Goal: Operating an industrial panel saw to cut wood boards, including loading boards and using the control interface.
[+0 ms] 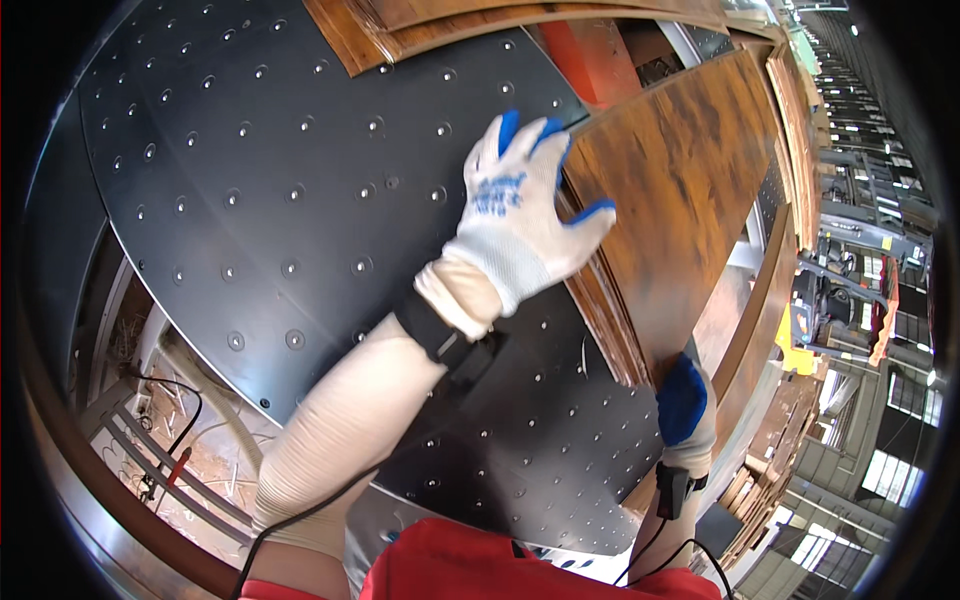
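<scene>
My left hand [530,205], in a white glove with blue fingertips, is open with its fingers spread. It hovers over or rests against the left edge of a brown wood-grain board [680,180]; I cannot tell whether it touches. Several layered edges [605,325] show along that side of the board. At the near corner, my right hand [688,405], gloved in white and blue, appears closed on the board's end, its fingertips partly hidden. Under both is a black table top [310,200] dotted with small metal balls.
More brown boards [450,25] lie along the far edge, near a red surface [585,60]. Further stacks of boards [765,430] stand to the right. Left of the table, a cable [190,430] hangs above a littered floor. A yellow machine [797,335] is farther off.
</scene>
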Demonstrator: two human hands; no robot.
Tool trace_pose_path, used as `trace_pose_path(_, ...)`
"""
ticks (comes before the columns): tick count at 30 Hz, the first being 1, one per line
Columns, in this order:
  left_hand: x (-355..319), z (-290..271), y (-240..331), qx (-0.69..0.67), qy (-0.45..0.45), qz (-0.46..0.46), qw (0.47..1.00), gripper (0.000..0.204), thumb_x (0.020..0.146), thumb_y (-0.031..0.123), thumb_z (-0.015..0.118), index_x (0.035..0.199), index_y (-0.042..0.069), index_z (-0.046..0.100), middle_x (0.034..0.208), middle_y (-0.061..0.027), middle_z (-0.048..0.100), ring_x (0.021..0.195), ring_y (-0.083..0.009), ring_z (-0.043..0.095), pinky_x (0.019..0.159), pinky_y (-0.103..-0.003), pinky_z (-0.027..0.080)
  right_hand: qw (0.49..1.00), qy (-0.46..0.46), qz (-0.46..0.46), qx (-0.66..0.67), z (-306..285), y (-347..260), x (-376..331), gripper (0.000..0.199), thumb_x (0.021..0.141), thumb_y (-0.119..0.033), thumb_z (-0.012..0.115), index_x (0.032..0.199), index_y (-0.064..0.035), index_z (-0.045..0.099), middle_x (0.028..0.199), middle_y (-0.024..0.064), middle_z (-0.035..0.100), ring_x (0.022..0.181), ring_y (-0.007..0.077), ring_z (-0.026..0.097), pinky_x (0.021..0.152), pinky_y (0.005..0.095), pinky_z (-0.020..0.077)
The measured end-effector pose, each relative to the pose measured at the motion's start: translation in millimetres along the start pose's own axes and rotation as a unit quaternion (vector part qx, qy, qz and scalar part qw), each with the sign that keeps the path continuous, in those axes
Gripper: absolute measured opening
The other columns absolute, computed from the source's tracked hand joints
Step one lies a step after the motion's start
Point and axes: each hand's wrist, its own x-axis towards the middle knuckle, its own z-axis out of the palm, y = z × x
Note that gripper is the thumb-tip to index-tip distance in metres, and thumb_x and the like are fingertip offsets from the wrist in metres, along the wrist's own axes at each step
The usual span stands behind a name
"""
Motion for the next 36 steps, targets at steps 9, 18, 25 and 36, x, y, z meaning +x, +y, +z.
trace_pose_path(9, -28.5, -11.3, 43.5, -0.070, -0.013, 0.001, 0.997, 0.071, 0.079, 0.042, 0.071, 0.133, -0.002, 0.055, 0.147, -0.0273, 0.039, 0.139, -0.0510, 0.027, 0.114, -0.060, 0.018, 0.996, -0.021, 0.052, -0.067, -4.6, 26.6, -19.0, 0.011, 0.092, -0.005, 0.060, 0.099, -0.0031, 0.068, 0.089, 0.0131, 0.068, 0.083, 0.0290, 0.067, 0.075, 0.0346, 0.0520)
trace_pose_path(18, -34.0, -22.7, 59.4, -0.206, -0.135, -0.036, 0.968, 0.083, 0.084, 0.047, 0.069, 0.145, -0.002, 0.043, 0.147, -0.0263, 0.043, 0.139, -0.0491, 0.030, 0.113, -0.060, 0.021, 0.973, 0.020, 0.218, 0.075, 3.4, 67.7, -40.8, 0.007, 0.088, -0.007, 0.065, 0.092, -0.0029, 0.061, 0.081, 0.0095, 0.064, 0.076, 0.0235, 0.064, 0.069, 0.0337, 0.0494)
trace_pose_path(25, -23.9, -32.9, 64.5, -0.291, -0.214, -0.026, 0.932, 0.086, 0.085, 0.052, 0.066, 0.147, -0.003, 0.040, 0.145, -0.0294, 0.042, 0.137, -0.0510, 0.032, 0.111, -0.062, 0.026, 0.911, -0.020, 0.335, 0.241, -24.5, 38.9, -29.4, 0.011, 0.089, -0.007, 0.067, 0.097, -0.0033, 0.060, 0.088, 0.0036, 0.063, 0.084, 0.0142, 0.062, 0.074, 0.0301, 0.0506)
trace_pose_path(36, -13.8, -29.0, 55.0, -0.271, -0.283, -0.027, 0.920, 0.081, 0.089, 0.061, 0.056, 0.141, 0.001, 0.045, 0.147, -0.0472, 0.026, 0.135, -0.0674, 0.023, 0.106, -0.075, 0.016, 0.942, -0.211, 0.203, -0.163, -40.3, 38.8, -14.7, 0.028, 0.087, -0.018, 0.073, 0.105, 0.0000, 0.063, 0.095, 0.0130, 0.068, 0.092, 0.0268, 0.068, 0.080, 0.0341, 0.0529)
